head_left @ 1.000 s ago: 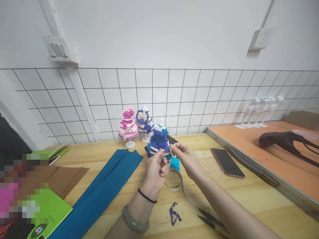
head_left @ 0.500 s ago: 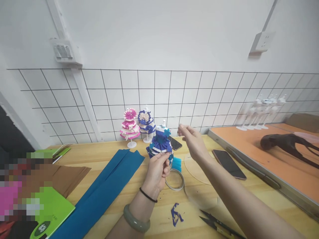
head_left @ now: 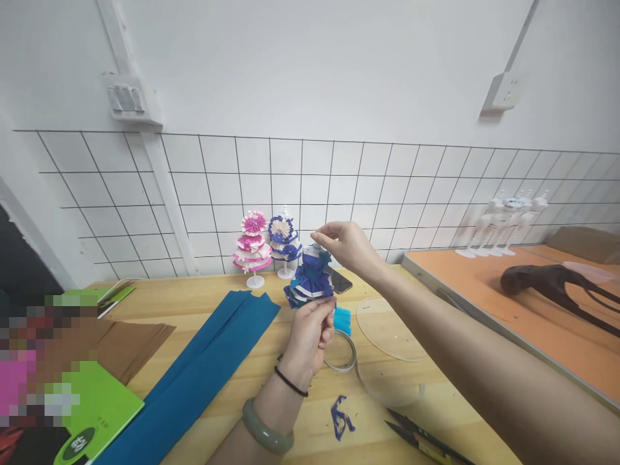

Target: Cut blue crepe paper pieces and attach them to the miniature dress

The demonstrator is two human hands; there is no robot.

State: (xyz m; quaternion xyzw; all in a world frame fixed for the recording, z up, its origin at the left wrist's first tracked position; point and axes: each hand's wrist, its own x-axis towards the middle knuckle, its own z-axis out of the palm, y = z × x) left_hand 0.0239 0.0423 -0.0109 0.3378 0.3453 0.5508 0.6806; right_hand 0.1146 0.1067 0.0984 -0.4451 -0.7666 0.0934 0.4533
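Note:
A small white dress form wearing a ruffled blue-and-white paper dress (head_left: pixel 314 274) stands upright in the middle, a teal flower at its shoulder. My left hand (head_left: pixel 310 332) is closed below the skirt, thumb and finger pinched at its lower edge; the stand beneath is hidden. At the top, my right hand (head_left: pixel 346 245) pinches the form's neck knob, which the fingertips mostly cover. Just right of my left hand are a fringed bright-blue paper piece (head_left: pixel 342 321) and a roll of tape (head_left: pixel 340 351).
Two dressed forms, one pink (head_left: pixel 252 248) and one blue (head_left: pixel 285 242), stand behind. Folded blue crepe paper (head_left: pixel 203 368) lies left, by a green packet (head_left: pixel 101 410). Thread snips (head_left: pixel 421 436), blue scraps (head_left: pixel 341 418), and a phone (head_left: pixel 341 280) are on the table. White forms (head_left: pixel 504 223) stand right.
My right hand has moved left from beside the dress form to its top and now touches the neck knob. My left hand has stayed at the skirt.

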